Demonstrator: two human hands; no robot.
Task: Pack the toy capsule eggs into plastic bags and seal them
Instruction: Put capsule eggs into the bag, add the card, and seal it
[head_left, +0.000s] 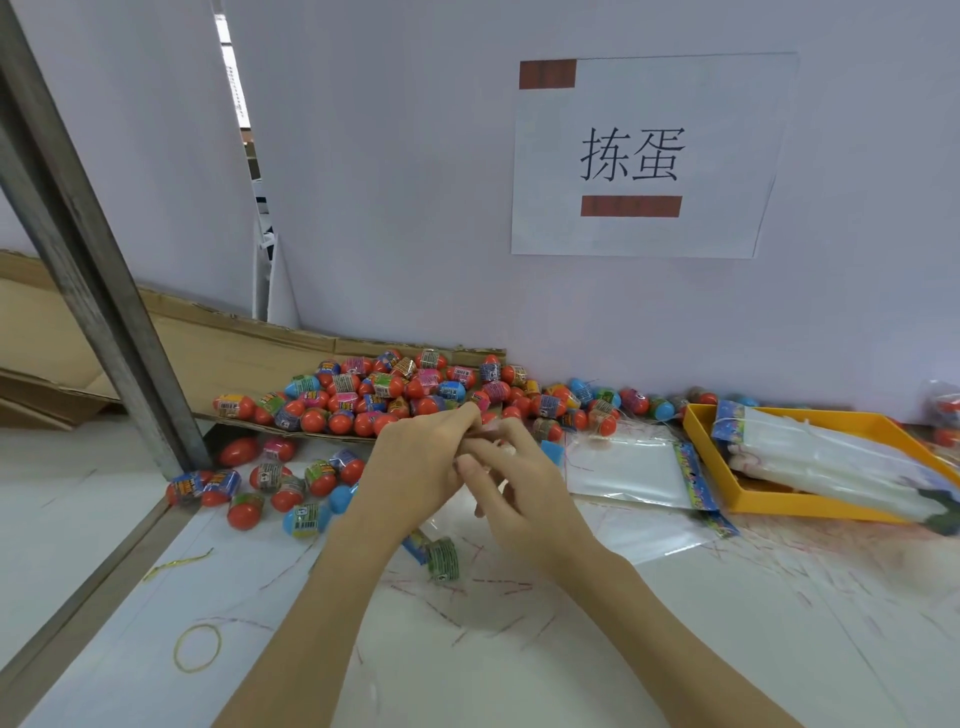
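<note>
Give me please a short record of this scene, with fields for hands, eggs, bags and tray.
left hand: left hand meets the other above the table, fingers curled, pinching something small
right hand: right hand likewise; the held thing is too hidden to name
eggs: heap of capsule eggs on cardboard, more loose on the table
bags: flat plastic bag right of the hands
tray: yellow tray holding stacked bags

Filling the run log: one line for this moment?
left hand and right hand: pinching bag top | bagged eggs: on table | egg pile: behind
</note>
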